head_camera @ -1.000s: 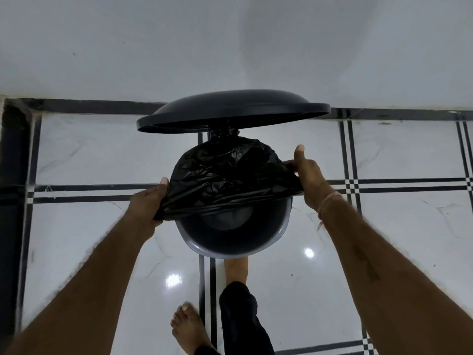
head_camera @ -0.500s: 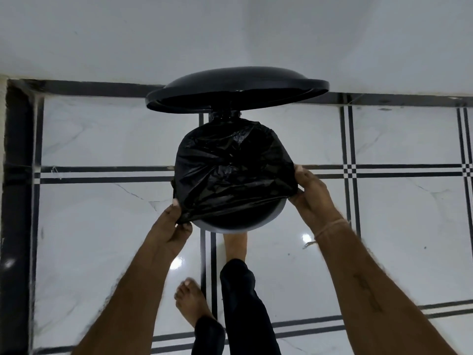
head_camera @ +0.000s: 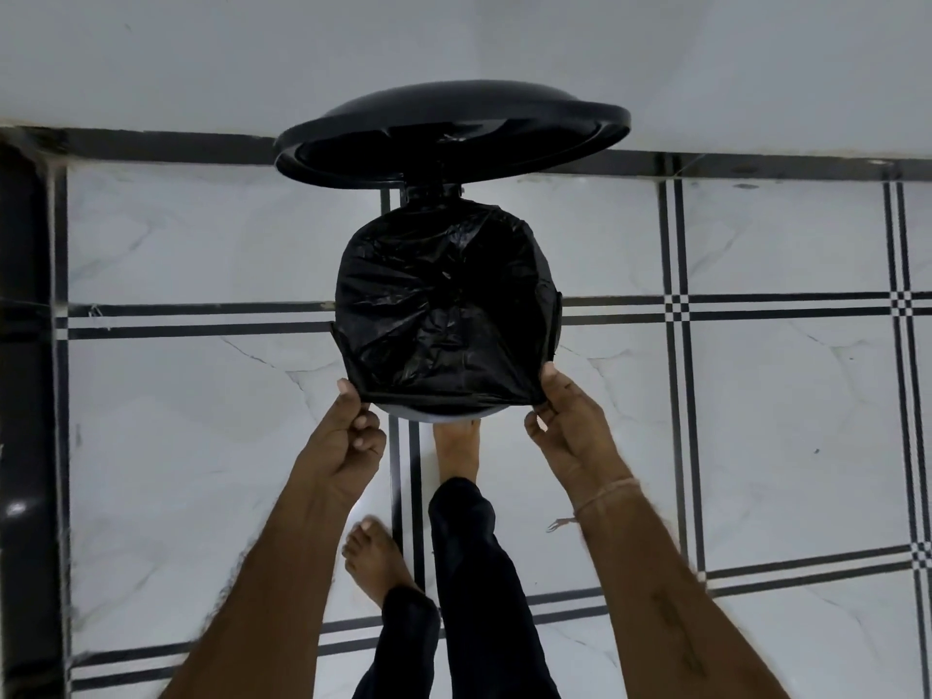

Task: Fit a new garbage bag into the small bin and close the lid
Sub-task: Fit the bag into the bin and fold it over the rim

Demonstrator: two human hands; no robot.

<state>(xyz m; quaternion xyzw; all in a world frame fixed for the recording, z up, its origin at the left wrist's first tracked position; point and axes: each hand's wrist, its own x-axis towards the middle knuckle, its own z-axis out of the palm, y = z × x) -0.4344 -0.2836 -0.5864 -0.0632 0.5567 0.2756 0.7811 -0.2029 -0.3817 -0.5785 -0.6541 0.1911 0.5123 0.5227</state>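
- We stand on a white marble-look floor (head_camera: 176, 244) with black inlay lines.
- Our small bin (head_camera: 444, 415) sits by the wall, its black lid (head_camera: 454, 128) raised.
- The black garbage bag (head_camera: 444, 305) is stretched over nearly the whole rim.
- Our left hand (head_camera: 348, 436) and right hand (head_camera: 570, 426) each pinch the bag's near edge.
- One bare foot (head_camera: 456, 446) reaches under the bin.

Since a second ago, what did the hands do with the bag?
Both hands, left and right, pulled the bag's edge from the far side toward the near rim, so it now covers nearly the whole bin opening. Both kept their grip. The lid stayed up.
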